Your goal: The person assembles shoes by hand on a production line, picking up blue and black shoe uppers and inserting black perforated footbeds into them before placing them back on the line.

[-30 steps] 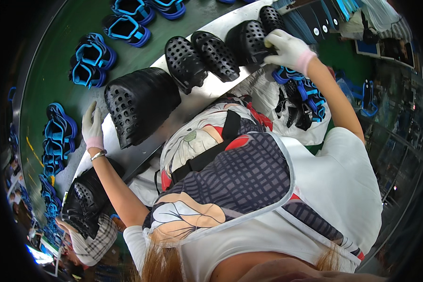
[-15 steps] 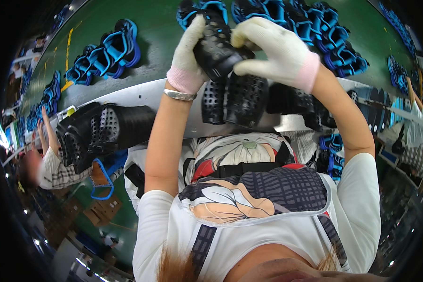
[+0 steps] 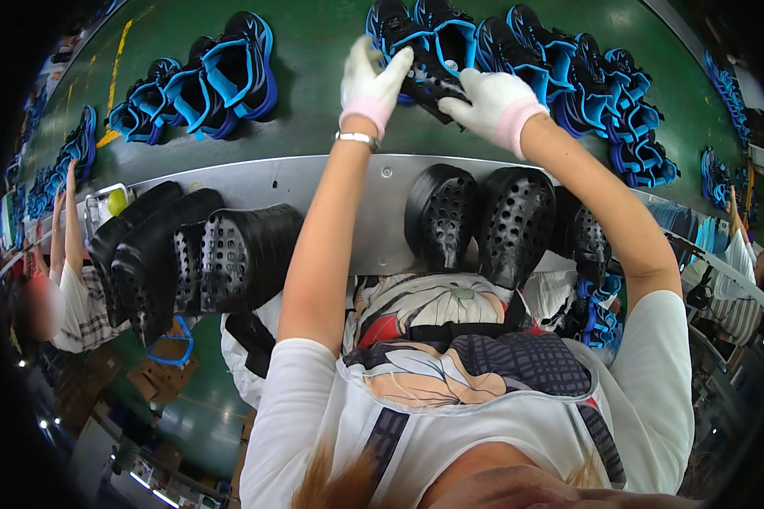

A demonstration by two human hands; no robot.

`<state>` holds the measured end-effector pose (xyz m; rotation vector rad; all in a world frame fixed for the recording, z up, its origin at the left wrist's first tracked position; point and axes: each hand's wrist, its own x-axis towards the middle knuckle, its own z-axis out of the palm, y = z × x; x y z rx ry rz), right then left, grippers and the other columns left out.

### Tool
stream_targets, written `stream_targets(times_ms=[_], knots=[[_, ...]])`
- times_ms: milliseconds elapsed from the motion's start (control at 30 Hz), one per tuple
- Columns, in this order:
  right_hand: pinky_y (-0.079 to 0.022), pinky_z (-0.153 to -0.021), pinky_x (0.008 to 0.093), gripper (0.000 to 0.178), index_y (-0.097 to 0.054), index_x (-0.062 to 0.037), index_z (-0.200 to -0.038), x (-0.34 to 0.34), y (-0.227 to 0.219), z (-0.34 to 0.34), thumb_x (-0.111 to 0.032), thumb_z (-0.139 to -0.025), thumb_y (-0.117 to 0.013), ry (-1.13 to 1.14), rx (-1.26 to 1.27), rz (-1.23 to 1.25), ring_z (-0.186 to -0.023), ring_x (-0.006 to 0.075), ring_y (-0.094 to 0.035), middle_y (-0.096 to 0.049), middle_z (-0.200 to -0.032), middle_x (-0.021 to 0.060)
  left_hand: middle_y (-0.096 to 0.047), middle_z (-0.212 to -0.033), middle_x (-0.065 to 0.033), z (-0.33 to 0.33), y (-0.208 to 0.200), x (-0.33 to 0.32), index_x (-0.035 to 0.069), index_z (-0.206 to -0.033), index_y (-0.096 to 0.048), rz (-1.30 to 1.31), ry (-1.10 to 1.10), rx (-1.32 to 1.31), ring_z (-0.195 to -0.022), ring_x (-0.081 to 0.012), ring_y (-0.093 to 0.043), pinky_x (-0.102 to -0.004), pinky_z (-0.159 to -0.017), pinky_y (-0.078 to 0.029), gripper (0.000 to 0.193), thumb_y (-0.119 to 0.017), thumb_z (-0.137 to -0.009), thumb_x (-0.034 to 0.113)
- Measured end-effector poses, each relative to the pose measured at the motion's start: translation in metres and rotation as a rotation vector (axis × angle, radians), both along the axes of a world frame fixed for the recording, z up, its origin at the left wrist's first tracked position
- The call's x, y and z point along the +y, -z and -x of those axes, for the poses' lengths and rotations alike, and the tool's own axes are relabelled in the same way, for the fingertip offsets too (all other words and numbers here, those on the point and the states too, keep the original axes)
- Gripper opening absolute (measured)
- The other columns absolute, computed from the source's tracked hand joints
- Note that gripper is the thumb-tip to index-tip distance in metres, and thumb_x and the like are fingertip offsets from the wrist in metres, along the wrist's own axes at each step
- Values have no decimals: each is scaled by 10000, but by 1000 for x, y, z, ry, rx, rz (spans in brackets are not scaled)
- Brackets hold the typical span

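Note:
Both my hands wear white knit gloves with pink cuffs and reach out over the green surface. My right hand (image 3: 497, 106) grips the near right end of a perforated black shoe tree (image 3: 433, 82). On its other side is my left hand (image 3: 375, 83), thumb and fingers spread apart, the thumb close against the shoe tree's left end. Just beyond lies a black sneaker with blue lining (image 3: 396, 32), partly covered by the shoe tree and my fingers. A second sneaker (image 3: 454, 42) lies right beside it. How far the shoe tree sits inside a shoe is hidden.
Along the metal ledge (image 3: 339, 182) before me stand black shoe trees (image 3: 518, 225), with several more at the left (image 3: 250, 254). Rows of black-and-blue sneakers (image 3: 239, 72) lie on the green surface to both sides. Other people work at the far left and far right.
My hands have moved away from me with the shoe tree, toward the sneakers. My left hand has spread from around it. The view has shifted, so more of the sneakers and ledge shows.

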<state>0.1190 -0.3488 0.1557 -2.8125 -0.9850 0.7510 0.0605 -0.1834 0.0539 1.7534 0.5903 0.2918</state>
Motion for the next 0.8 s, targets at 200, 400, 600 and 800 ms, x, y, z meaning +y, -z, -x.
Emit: stream_targets(times_ms=[200, 400, 600, 800], knots=[[-512, -722, 388, 512, -643, 43, -899, 31, 5, -43, -461, -827, -588, -108, 147, 81, -772, 350, -650, -647, -773, 224, -641, -1125, -180, -62, 42, 56, 127, -1270, -565, -556, 328, -177, -1097, -347, -587, -369, -963, -457, 487, -616, -845, 359], [-523, -785, 404, 497, -685, 39, -900, 57, 15, -76, -432, -812, -552, -111, 41, 207, -829, 359, -660, -665, -865, 244, -672, -900, -213, -101, 21, 75, 29, -931, -671, -468, 464, 261, -897, -359, -643, -416, -793, -496, 570, -515, -861, 572], [-526, -820, 424, 367, -656, -12, -1030, 91, 73, -51, -328, -898, -524, -85, -46, 221, -921, 340, -669, -689, -980, 197, -674, -934, -202, -91, 37, 82, 25, -1010, -678, -414, 308, 210, -866, -341, -632, -381, -778, -479, 583, -488, -899, 565], [-483, -929, 380, 527, -565, -24, -1247, 100, 99, -65, -412, -971, -340, 41, 23, 142, -1090, 317, -627, -656, -1164, 157, -682, -963, -190, -42, 3, 27, 14, -982, -645, -336, -73, -33, -897, -311, -668, -382, -814, -504, 310, -626, -884, 307]])
